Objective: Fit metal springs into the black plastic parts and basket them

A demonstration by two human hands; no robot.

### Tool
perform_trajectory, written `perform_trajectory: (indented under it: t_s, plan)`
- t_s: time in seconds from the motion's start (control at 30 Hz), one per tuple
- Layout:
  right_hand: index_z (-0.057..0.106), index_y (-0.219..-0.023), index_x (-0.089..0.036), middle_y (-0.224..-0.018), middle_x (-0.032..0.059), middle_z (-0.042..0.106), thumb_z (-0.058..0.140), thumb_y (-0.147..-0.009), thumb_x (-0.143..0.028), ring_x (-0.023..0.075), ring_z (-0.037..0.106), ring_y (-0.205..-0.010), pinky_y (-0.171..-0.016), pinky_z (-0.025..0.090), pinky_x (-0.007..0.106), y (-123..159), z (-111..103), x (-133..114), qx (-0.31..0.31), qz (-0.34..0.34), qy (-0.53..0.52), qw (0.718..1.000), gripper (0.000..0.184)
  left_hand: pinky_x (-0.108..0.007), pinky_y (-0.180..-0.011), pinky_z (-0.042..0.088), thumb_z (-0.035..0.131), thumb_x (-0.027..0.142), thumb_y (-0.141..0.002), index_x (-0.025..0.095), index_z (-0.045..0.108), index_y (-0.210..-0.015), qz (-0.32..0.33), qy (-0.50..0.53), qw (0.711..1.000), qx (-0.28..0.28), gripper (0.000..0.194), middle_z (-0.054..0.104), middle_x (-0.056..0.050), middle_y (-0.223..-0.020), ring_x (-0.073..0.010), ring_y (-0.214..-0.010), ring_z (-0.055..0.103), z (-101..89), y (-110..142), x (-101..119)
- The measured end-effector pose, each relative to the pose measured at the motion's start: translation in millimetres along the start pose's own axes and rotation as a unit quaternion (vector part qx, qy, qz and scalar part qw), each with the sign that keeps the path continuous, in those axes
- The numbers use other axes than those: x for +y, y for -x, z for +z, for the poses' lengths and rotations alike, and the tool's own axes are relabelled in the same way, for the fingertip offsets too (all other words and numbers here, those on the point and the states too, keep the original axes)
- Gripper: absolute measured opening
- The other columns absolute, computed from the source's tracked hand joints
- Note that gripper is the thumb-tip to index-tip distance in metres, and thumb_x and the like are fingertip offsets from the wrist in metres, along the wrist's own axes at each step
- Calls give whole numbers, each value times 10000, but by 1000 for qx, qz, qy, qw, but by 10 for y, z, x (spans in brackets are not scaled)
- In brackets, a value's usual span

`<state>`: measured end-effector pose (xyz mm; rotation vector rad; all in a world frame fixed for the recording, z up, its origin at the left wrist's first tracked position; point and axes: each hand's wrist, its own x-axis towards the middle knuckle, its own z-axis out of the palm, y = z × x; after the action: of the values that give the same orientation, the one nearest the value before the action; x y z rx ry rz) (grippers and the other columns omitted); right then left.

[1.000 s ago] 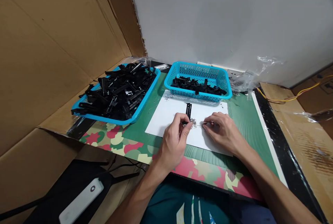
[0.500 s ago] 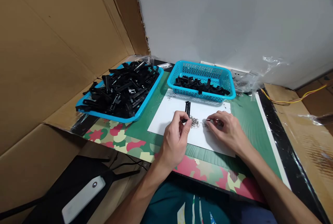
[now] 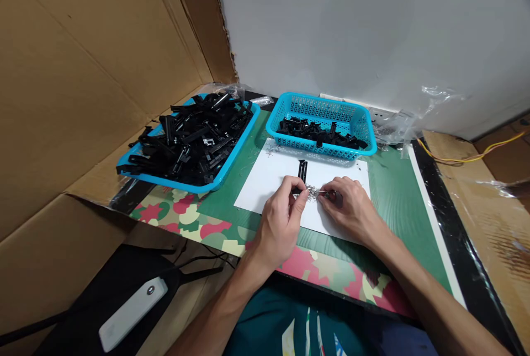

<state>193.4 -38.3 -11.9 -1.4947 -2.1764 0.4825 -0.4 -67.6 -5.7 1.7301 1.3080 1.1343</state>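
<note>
Over a white sheet of paper (image 3: 256, 190), my left hand (image 3: 281, 215) is closed around the lower end of a long, narrow black plastic part (image 3: 303, 170), which points away from me. My right hand (image 3: 350, 204) pinches a thin tool with a metal shaft (image 3: 323, 194); a dark reddish bit shows under the fingers, and its exact kind is unclear. The shaft's tip reaches left over a small heap of fine metal pieces (image 3: 311, 196), close beside my left fingertips. Whether the tip touches the black part cannot be made out.
On the left, a blue tray (image 3: 229, 171) is heaped with black plastic parts. Behind the paper stands a blue perforated basket (image 3: 318, 150) with more black pieces. Crumpled clear plastic (image 3: 393, 127) lies at the back right. Cardboard (image 3: 103, 30) walls the left side.
My right hand first drew slightly right, away from the metal heap, then came back left with the tool toward my left hand. The left hand keeps its hold on the black part.
</note>
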Motion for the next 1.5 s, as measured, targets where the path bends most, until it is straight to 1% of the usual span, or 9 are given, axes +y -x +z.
perform_trajectory:
  t_s: [0.2, 0.4, 0.5, 0.57, 0.7, 0.8, 1.17, 1.4, 1.5]
  plan:
    - [709, -918, -206, -839, 55, 691, 613, -939, -189, 244, 601, -821, -793, 406, 402, 17, -6, -4, 9, -21, 8, 1000, 100, -275, -674, 394, 482, 338, -1103, 221, 535, -1045, -3, -5, 1000, -3, 141, 584, 19, -850, -128, -679, 523, -13, -2, 20]
    - [692, -929, -220, -838, 25, 668, 619, -989, -273, 201, 597, -784, -753, 447, 349, 55, -225, -70, -2, -3, -190, 982, 108, -275, -755, 429, 468, 310, -1114, 225, 589, -1107, 20, -26, 999, -11, 148, 661, -3, -952, -149, -809, 598, -24, -6, 42]
    - [689, -951, -219, -850, 25, 673, 607, -1015, -309, 195, 599, -784, -731, 448, 336, 64, -251, -69, -15, -1, -236, 972, 138, -279, -795, 441, 454, 289, -1121, 230, 618, -1145, 44, -34, 998, -26, 176, 681, -20, -1048, -164, -901, 624, -19, -7, 46]
    - [683, -958, -216, -868, 33, 678, 592, -1026, -294, 205, 597, -810, -758, 434, 352, 64, -213, -42, -15, -11, -189, 982, 137, -283, -815, 446, 455, 282, -1120, 230, 621, -1157, 44, -39, 998, -31, 177, 681, -24, -1062, -171, -928, 628, -14, -8, 41]
    - [676, -970, -212, -894, 55, 681, 559, -1030, -230, 236, 588, -846, -793, 381, 390, 59, -122, 46, -16, -49, -23, 998, 133, -292, -824, 451, 465, 283, -1117, 226, 617, -1170, 32, -50, 998, -25, 171, 686, -30, -1065, -174, -910, 632, -9, -10, 28]
    - [671, -979, -216, -903, 58, 681, 544, -1043, -226, 241, 597, -852, -794, 376, 392, 58, -125, 97, -28, -55, 10, 998, 142, -299, -826, 455, 464, 291, -1117, 227, 620, -1173, 27, -52, 998, -25, 178, 690, -34, -1064, -178, -903, 635, -10, -8, 26]
    - [656, -988, -226, -918, 49, 686, 562, -1048, -254, 234, 599, -861, -828, 403, 404, 80, -234, 102, -3, -26, -65, 998, 115, -296, -828, 451, 438, 279, -1121, 222, 654, -1111, 38, -43, 998, -36, 223, 662, -37, -1039, -182, -914, 614, -19, -10, 49]
    - [667, -1002, -235, -940, 55, 700, 555, -1066, -353, 227, 615, -852, -794, 445, 372, 113, -304, 10, -12, -7, -185, 983, 175, -267, -720, 437, 492, 304, -1106, 230, 669, -1117, 17, -28, 998, -56, 191, 638, -21, -1029, -134, -766, 568, -23, -4, 40]
    - [665, -981, -233, -915, 57, 693, 549, -1059, -320, 239, 609, -863, -818, 433, 391, 103, -273, 13, -13, -13, -130, 991, 165, -258, -683, 438, 515, 289, -1092, 226, 674, -1099, 17, -27, 997, -66, 171, 628, -29, -1026, -136, -775, 581, -17, -9, 38]
